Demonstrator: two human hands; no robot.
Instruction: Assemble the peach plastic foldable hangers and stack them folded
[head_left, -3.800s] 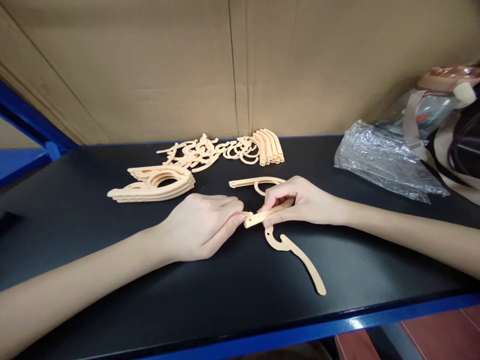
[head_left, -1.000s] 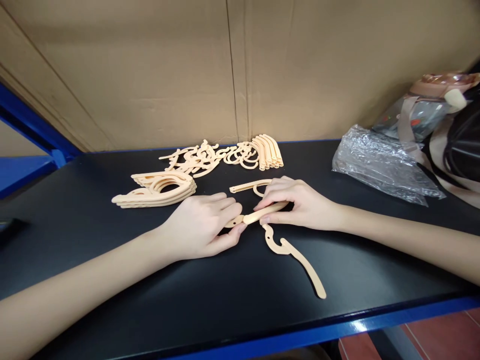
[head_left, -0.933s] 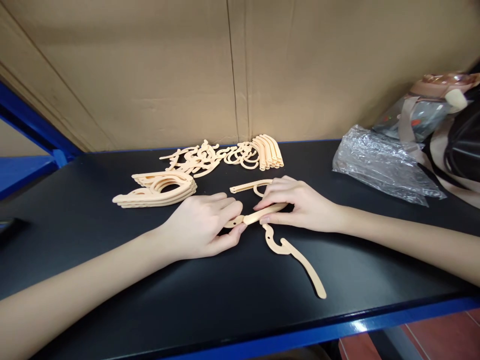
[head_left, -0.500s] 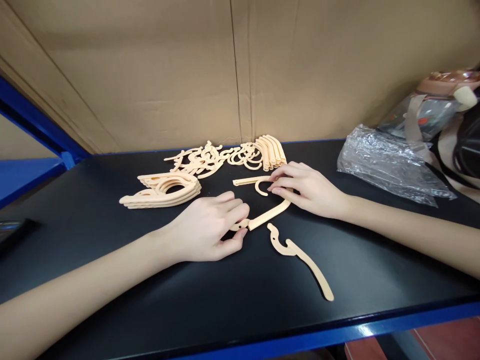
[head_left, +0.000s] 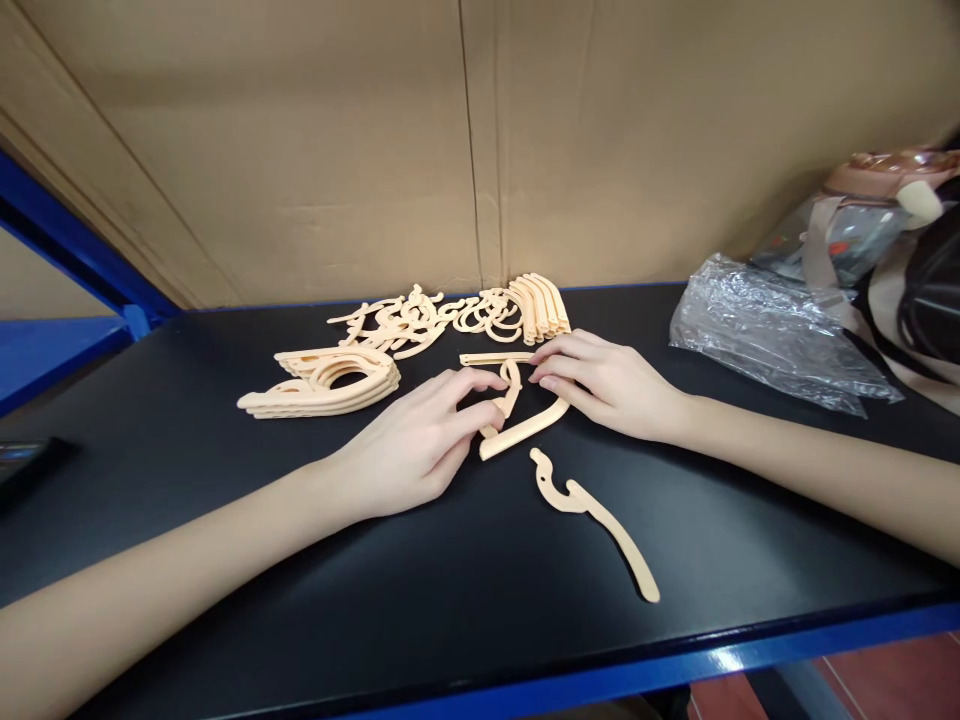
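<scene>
My left hand [head_left: 431,430] pinches a small curved beige piece [head_left: 511,388] between thumb and fingers, near the middle of the black table. Right beside it lies a long beige bar [head_left: 525,428], whose far end runs toward my right hand [head_left: 607,385]. The fingertips of my right hand are on a beige part; exactly how they grip it is partly hidden. Another beige bar [head_left: 491,358] lies behind, its right end at my right fingertips. In front of the hands, a loose hooked beige arm [head_left: 615,530] rests flat on the table.
Stacked beige hanger pieces [head_left: 322,385] sit at left. Behind are a heap of hooks [head_left: 409,320] and a row of bars [head_left: 540,308]. A clear plastic bag [head_left: 765,330] and a bottle [head_left: 847,225] stand at right. A dark device [head_left: 26,458] lies far left.
My left hand has moved from the near end of the bar to the curved piece, which now stands between the bars. My right hand stays almost in place.
</scene>
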